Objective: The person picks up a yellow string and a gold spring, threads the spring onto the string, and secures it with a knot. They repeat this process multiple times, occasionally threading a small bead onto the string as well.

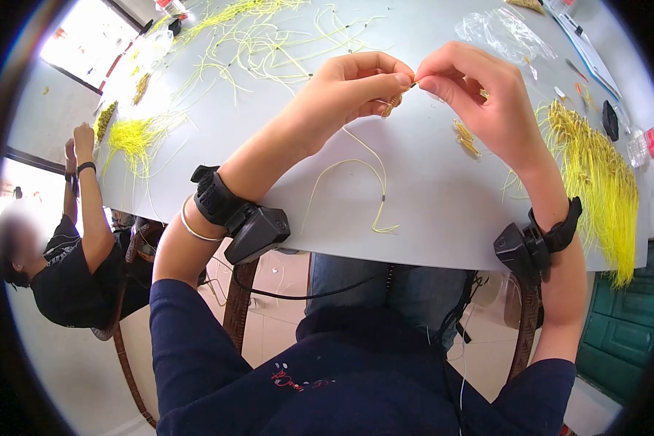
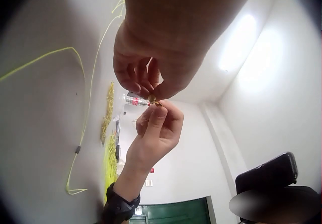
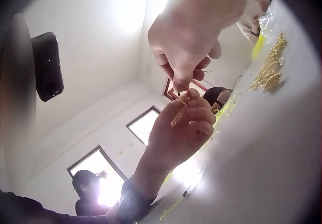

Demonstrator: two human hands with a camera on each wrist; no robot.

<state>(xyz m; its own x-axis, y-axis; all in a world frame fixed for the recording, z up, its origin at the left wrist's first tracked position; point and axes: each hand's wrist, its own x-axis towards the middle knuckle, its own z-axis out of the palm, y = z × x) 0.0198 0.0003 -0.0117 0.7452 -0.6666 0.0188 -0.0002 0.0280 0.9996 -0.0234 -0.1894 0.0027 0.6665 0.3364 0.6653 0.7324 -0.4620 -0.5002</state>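
Thumb and fingers of my left hand (image 1: 356, 91) pinch a small gold spring-like piece (image 1: 392, 106), which hangs below the fingertips. My right hand (image 1: 479, 91) meets it tip to tip, its thumb and forefinger pinched together at the piece's upper end; what exactly they hold is too small to tell. In the right wrist view the coiled piece (image 3: 178, 114) lies against the left hand (image 3: 176, 128), under the right hand (image 3: 188, 43). A yellow cord (image 1: 384, 174) with a dark bead lies on the table below the left hand.
Loose gold coils (image 1: 465, 138) lie right of the hands. A thick bundle of yellow cords (image 1: 596, 182) hangs over the table's right edge, near a bottle (image 1: 648, 144). More cords (image 1: 269, 43) spread at the back; another person (image 1: 73, 254) sits at left.
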